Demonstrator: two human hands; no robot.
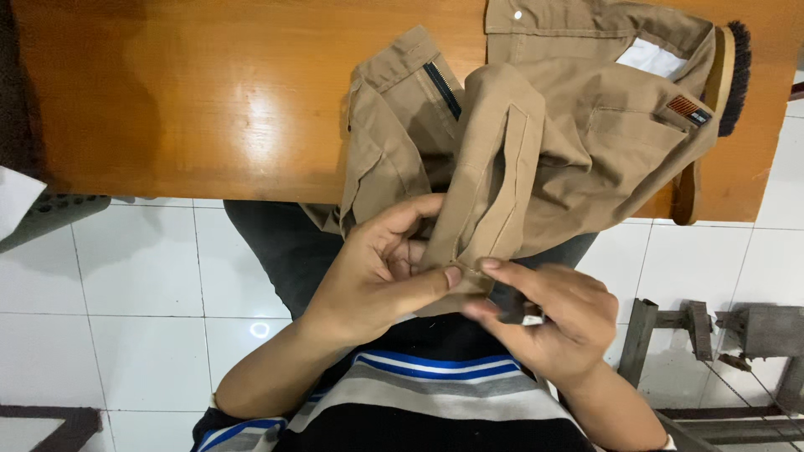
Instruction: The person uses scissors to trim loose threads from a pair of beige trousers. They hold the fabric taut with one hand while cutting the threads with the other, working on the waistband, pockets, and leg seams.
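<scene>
A khaki shirt (578, 142) lies on the wooden table (209, 100) and hangs over its near edge. One sleeve (490, 176) is pulled toward me. My left hand (377, 272) grips the sleeve's cuff end, thumb pressed on the hem. My right hand (548, 314) pinches the same cuff edge from the right with fingertip and thumb. The shirt has a chest pocket, a small striped patch (688, 108) and a dark zip (442, 88).
A brush with dark bristles and a wooden back (730, 75) lies under the shirt at the table's right end. White floor tiles (142, 276) lie below. A grey metal frame (720, 335) stands at lower right. A grey object sits at the left edge.
</scene>
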